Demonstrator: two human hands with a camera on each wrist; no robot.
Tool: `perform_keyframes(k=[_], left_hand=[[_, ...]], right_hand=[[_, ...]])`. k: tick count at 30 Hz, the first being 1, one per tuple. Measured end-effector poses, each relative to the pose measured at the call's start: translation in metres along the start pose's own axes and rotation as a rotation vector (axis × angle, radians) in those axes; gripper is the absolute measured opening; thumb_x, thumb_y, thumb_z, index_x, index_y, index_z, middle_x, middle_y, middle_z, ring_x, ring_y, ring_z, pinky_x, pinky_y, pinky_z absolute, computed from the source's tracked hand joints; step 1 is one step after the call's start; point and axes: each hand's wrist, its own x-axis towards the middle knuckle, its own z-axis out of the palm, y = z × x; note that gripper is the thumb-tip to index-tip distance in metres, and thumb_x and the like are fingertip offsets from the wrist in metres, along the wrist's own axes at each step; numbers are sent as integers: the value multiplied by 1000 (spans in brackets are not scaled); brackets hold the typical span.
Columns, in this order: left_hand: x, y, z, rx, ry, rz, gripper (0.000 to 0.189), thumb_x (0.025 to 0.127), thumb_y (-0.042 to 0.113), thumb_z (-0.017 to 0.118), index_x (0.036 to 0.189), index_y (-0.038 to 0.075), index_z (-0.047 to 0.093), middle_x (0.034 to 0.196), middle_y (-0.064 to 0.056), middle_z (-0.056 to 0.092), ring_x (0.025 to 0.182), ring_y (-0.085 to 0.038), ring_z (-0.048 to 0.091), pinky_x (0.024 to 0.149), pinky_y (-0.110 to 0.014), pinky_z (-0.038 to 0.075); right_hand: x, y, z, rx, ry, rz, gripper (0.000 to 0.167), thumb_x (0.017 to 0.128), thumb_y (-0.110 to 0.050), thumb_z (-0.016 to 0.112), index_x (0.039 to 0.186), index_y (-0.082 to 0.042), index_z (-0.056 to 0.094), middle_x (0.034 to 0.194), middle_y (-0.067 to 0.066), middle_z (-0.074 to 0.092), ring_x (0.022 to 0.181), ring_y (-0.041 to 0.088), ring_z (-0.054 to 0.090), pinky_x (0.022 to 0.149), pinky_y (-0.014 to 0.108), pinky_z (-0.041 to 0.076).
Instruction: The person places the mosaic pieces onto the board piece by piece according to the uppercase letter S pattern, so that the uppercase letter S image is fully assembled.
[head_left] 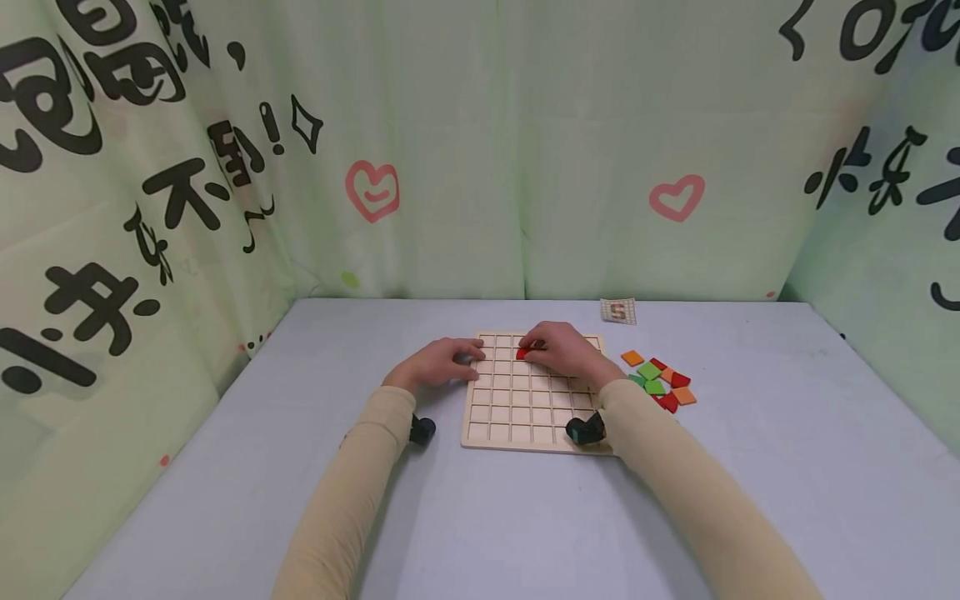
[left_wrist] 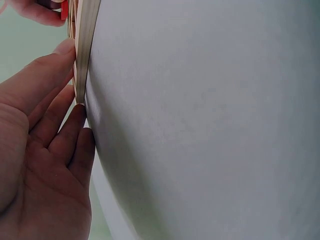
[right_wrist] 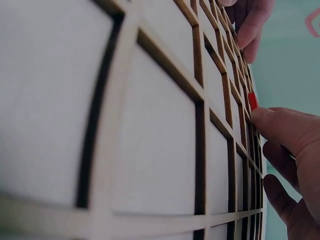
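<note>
A wooden grid board (head_left: 469,433) with square cells lies flat on the white table. My right hand (head_left: 566,350) is over its far part and pinches a red tile (head_left: 521,354) between thumb and fingers. In the right wrist view the red tile (right_wrist: 252,101) stands out from the thumb tip, right at the grid bars. My left hand (head_left: 438,361) rests against the board's left edge. The left wrist view shows that hand's thumb and fairly straight fingers (left_wrist: 55,122) touching the board's side (left_wrist: 86,50).
Right of the board lies a loose pile of orange, green and red tiles, among them a green tile (head_left: 649,371) and an orange tile (head_left: 683,396). A small printed card (head_left: 618,311) sits near the table's back edge. A printed curtain (head_left: 450,250) hangs behind the table.
</note>
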Motion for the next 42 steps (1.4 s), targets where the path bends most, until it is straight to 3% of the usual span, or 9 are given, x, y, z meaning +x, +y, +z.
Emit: perform_keyframes(k=[10, 36, 42], left_hand=[[0, 1, 0, 4, 2, -9, 34, 91, 20, 69, 125, 14, 66, 151, 2, 43, 145, -22, 29, 117, -41, 24], [-1, 3, 2, -15, 13, -25, 34, 91, 19, 69, 124, 13, 67, 151, 2, 44, 144, -22, 29, 116, -41, 25], [-5, 6, 0, -5, 14, 2, 36, 91, 18, 69, 126, 11, 66, 151, 0, 44, 144, -23, 30, 116, -40, 26]], right_hand=[[2, -1, 2, -13, -3, 44, 24, 94, -14, 65, 115, -3, 70, 111, 10, 68, 108, 27, 60, 97, 45, 48], [2, 2, 5, -2, 0, 23, 20, 94, -13, 65, 112, -5, 71, 110, 8, 68, 107, 27, 60, 96, 45, 48], [1, 0, 5, -10, 6, 8, 21, 94, -12, 65, 113, -3, 69, 109, 9, 67, 107, 28, 60, 96, 45, 47]])
